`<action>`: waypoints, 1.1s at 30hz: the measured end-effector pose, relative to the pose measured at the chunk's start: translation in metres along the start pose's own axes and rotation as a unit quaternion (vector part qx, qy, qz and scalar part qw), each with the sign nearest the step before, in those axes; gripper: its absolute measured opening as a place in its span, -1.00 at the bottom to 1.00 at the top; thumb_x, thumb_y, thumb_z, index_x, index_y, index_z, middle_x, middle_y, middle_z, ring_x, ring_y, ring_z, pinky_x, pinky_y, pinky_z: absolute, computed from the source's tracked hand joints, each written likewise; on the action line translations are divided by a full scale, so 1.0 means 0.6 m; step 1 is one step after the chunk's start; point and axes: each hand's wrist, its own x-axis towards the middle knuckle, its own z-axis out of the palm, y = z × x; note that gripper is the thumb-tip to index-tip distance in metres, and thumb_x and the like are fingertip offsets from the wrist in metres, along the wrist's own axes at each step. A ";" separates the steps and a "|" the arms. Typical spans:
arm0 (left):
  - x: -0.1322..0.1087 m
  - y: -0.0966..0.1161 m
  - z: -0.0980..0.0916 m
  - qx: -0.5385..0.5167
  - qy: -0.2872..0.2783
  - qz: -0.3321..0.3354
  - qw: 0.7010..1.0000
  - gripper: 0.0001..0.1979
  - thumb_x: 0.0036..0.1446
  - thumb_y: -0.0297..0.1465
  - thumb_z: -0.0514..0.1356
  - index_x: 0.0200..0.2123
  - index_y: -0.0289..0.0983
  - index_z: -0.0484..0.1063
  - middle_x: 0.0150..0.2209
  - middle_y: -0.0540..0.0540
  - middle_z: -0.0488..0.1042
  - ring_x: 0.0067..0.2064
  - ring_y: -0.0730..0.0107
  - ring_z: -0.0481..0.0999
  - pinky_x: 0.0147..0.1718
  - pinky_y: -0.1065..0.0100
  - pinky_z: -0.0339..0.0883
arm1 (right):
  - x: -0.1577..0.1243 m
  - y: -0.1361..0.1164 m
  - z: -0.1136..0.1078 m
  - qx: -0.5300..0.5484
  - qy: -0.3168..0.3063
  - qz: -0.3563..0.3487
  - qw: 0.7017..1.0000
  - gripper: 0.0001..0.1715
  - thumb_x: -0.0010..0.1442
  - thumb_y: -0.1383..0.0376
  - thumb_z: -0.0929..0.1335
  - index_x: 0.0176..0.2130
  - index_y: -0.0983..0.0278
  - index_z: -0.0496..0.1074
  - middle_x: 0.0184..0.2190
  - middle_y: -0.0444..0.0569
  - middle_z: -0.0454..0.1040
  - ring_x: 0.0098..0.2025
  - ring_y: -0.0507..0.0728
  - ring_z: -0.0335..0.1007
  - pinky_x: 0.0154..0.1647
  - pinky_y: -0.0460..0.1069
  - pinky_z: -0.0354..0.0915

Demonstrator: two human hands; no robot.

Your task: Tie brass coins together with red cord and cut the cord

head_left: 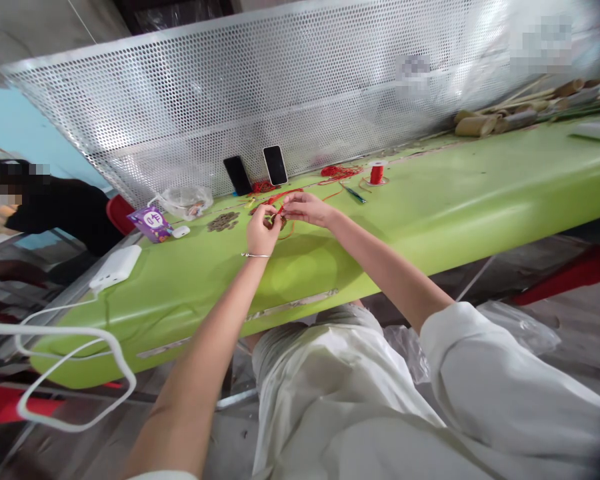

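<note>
My left hand [261, 230] and my right hand [304, 208] meet over the green table [430, 207], fingers pinched together on a red cord [286, 194] that loops between them. A thin bracelet sits on my left wrist. A few small dark pieces lie under my fingers; I cannot make them out. More red cord [340, 173] lies in a heap behind my hands, beside a red spool [377, 173]. A pile of small brown coins or beads [223, 221] lies to the left of my left hand.
Two phones [275, 165] lean against the perforated metal screen [260, 87]. A clear bag [185, 200], a purple packet [153, 223], a white charger [116, 265] with cable and a green tool [354, 194] lie on the table. Another person [50, 207] sits far left. Bamboo tubes [500, 121] lie far right.
</note>
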 end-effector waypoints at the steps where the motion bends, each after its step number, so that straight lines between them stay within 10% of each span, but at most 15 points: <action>1: 0.000 0.001 0.000 -0.001 -0.001 0.001 1.000 -0.88 0.04 -0.51 0.18 -0.33 -0.20 0.35 -0.37 0.03 0.48 -0.59 0.57 0.30 -0.57 0.46 0.19 | 0.000 0.000 0.001 0.000 -0.001 -0.001 1.000 -0.85 0.06 0.51 0.42 -0.38 0.33 0.38 -0.46 -0.13 0.52 -0.37 -0.04 0.51 -0.21 -0.15 0.44; 21: 0.001 0.005 -0.004 0.009 -0.007 0.012 1.000 -0.81 0.05 -0.53 0.16 -0.24 -0.23 0.41 -0.31 -0.02 0.51 -0.65 0.62 0.19 -0.62 0.48 0.14 | 0.004 0.003 0.000 0.003 -0.005 -0.006 1.000 -0.84 0.03 0.51 0.43 -0.37 0.33 0.39 -0.47 -0.15 0.51 -0.38 -0.06 0.50 -0.20 -0.15 0.43; 33: 0.004 0.002 -0.002 0.007 -0.005 0.034 0.999 -0.80 0.08 -0.55 0.13 -0.22 -0.23 0.43 -0.23 -0.09 0.55 -0.33 0.41 0.49 -0.52 0.46 0.27 | 0.007 0.004 -0.001 0.010 -0.028 -0.008 1.000 -0.86 0.02 0.52 0.43 -0.37 0.35 0.42 -0.46 -0.11 0.54 -0.37 -0.04 0.50 -0.25 -0.18 0.42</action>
